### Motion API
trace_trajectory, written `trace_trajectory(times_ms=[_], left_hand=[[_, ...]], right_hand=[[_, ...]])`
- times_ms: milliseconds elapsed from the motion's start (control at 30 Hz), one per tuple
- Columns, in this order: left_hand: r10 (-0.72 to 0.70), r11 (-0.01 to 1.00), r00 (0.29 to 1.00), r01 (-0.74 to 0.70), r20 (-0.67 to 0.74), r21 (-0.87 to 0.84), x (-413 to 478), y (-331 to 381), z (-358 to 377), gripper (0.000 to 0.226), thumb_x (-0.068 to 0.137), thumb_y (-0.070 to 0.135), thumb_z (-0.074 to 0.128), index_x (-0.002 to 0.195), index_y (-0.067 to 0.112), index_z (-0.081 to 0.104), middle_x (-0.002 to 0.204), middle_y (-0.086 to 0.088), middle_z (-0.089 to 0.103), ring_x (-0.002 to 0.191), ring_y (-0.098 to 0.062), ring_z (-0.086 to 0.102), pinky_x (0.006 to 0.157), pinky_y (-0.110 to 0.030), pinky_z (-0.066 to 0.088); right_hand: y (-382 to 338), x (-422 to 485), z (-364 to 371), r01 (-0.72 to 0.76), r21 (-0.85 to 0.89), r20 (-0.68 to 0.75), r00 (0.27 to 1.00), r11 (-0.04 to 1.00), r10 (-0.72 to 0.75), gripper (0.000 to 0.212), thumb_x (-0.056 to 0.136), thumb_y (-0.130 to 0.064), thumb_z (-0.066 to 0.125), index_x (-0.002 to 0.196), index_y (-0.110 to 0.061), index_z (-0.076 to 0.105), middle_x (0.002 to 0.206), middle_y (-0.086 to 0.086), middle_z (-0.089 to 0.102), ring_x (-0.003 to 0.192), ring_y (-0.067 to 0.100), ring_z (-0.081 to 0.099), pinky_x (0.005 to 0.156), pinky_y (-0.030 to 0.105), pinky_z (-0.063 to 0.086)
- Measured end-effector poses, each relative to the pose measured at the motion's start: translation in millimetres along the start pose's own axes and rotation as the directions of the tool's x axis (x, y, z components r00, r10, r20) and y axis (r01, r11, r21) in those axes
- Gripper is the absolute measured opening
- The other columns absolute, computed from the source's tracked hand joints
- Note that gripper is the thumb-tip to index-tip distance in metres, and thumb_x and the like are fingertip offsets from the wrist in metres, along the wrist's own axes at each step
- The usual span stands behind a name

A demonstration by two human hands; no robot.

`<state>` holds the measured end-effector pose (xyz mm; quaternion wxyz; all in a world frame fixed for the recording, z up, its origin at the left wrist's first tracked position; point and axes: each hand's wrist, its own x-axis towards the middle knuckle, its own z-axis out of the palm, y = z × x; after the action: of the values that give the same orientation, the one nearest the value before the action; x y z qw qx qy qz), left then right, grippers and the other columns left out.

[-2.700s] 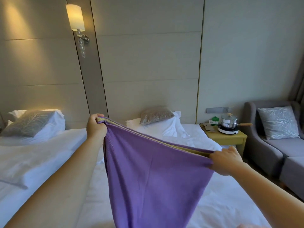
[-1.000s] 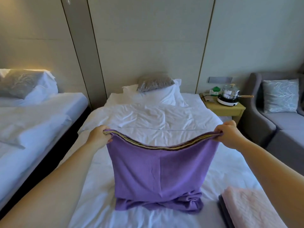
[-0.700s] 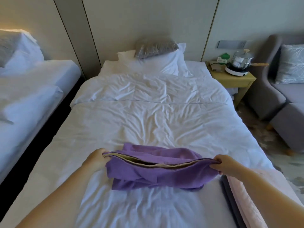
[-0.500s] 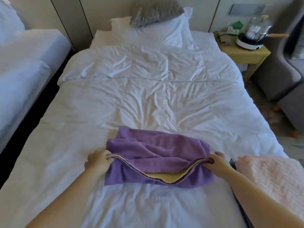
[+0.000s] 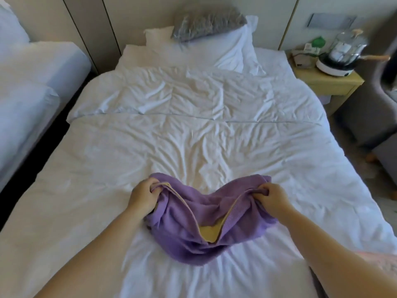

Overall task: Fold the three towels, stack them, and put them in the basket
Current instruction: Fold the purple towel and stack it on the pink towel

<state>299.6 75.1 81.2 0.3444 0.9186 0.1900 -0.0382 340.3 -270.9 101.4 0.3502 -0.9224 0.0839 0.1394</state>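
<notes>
Purple towel, yellow-lined, lies bunched on the bed. Left grip: clamped on its left corner. Right grip: clamped on its right corner. Step, judged: folding. Next: pull taut, lay flat. Change: corners closer than before, the middle sagging more.

We've got a white bed with a rumpled duvet, plus a white pillow and a grey cushion up at the head. Behind it are beige wall panels and a grey switch plate. A second bed sits to our left across a dark gap. On the right we see a pale wood nightstand with a glass-lidded pot on a white hotplate, then a grey armchair.
</notes>
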Motion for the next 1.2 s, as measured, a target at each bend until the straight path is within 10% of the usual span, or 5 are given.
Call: trace_trajectory(times_ms=[200,367,567,833,1200], left_hand=[[0.309,0.947,0.893,-0.319,-0.328,0.022,96,147,-147,0.021,0.090,0.016,0.062,0.109,0.010,0.064,0.109,-0.012,0.061,0.102,-0.032,0.057,0.079,-0.027,0.036],[0.401,0.916,0.852,-0.381,-0.337,0.126,116,180,-195,0.021,0.087,0.005,0.062,0.106,0.002,0.066,0.115,-0.019,0.057,0.107,-0.033,0.054,0.085,-0.028,0.038],[0.353,0.929,0.904,-0.309,-0.242,0.203,95,110,-165,0.016,0.082,0.005,0.067,0.098,0.005,0.069,0.103,-0.014,0.063,0.099,-0.034,0.058,0.082,-0.036,0.043],[0.145,0.886,0.985,-0.171,0.093,0.430,2,-43,-114,0.016,0.089,0.030,0.062,0.104,0.031,0.066,0.109,0.009,0.062,0.106,-0.020,0.056,0.079,-0.032,0.047],[0.011,0.940,0.963,-0.101,0.268,0.327,-131,-155,-71,0.015,0.088,0.021,0.065,0.102,0.025,0.067,0.101,0.007,0.059,0.096,-0.019,0.059,0.076,-0.031,0.045]], right_hand=[[-157,64,-117,0.380,0.028,-0.297,0.886,0.925,-0.355,0.011,0.083,-0.012,0.064,0.073,-0.009,0.061,0.076,0.006,0.059,0.068,0.023,0.054,0.060,0.028,0.037],[-199,77,-150,0.445,-0.018,-0.314,0.848,0.895,-0.428,0.014,0.078,0.001,0.065,0.070,-0.010,0.059,0.103,0.008,0.047,0.088,0.023,0.049,0.077,0.026,0.037],[-140,65,-107,0.292,-0.149,-0.157,0.936,0.945,-0.315,0.024,0.080,-0.005,0.065,0.065,-0.017,0.050,0.073,0.007,0.055,0.071,0.027,0.050,0.058,0.033,0.027],[-11,-14,-42,0.144,-0.348,0.115,0.987,0.926,-0.110,0.014,0.086,-0.016,0.062,0.083,-0.019,0.048,0.082,0.005,0.059,0.076,0.026,0.052,0.061,0.030,0.033],[82,-148,22,0.249,-0.743,0.259,0.963,0.621,-0.077,0.012,0.087,-0.027,0.057,0.098,-0.025,0.062,0.105,-0.006,0.056,0.108,0.021,0.051,0.081,0.031,0.038]])
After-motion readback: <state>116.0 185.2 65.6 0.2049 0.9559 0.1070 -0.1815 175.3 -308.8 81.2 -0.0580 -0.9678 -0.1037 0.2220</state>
